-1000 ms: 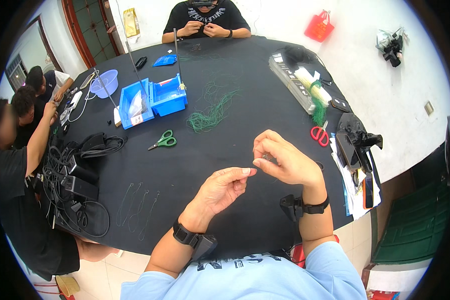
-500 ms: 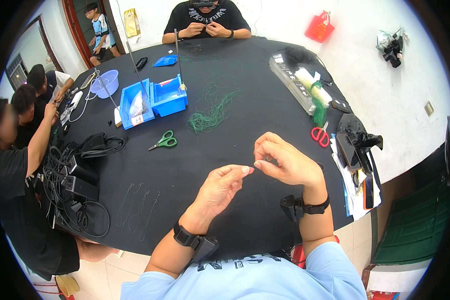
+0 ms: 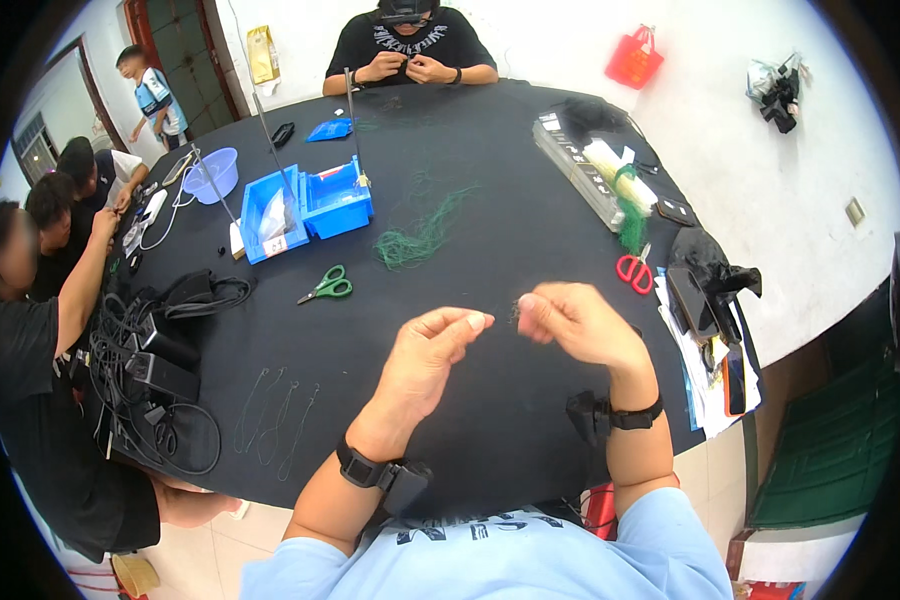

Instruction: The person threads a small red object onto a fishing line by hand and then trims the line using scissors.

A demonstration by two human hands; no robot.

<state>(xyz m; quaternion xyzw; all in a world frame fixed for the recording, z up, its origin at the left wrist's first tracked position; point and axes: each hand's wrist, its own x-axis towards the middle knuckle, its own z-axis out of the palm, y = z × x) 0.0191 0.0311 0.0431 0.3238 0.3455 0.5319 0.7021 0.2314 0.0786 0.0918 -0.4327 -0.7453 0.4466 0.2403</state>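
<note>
Above the near middle of the table, my left hand (image 3: 432, 352) pinches thumb against forefinger; whatever lies between them is too small to make out. A short gap to the right, my right hand (image 3: 578, 325) is closed with its fingertips pressed together. Some tiny dark wisp (image 3: 516, 310) shows at those fingertips, too fine to name. Beyond my hands lies a loose tangle of green thread (image 3: 418, 238). Green-handled scissors (image 3: 328, 286) rest to its left. Several thin thread lengths (image 3: 288, 400) with small ends are laid side by side at the near left.
Blue bins (image 3: 335, 205) with upright rods stand at the far left, near a purple bowl (image 3: 212, 175). Black cables and adapters (image 3: 160, 365) crowd the left edge. Red scissors (image 3: 634, 272), a clear case (image 3: 580, 180) and papers (image 3: 692, 375) line the right. Other people sit around the table.
My hands have drawn apart, the left slightly left and up, the right turned with its fingers now closed together. A person by the door has moved left.
</note>
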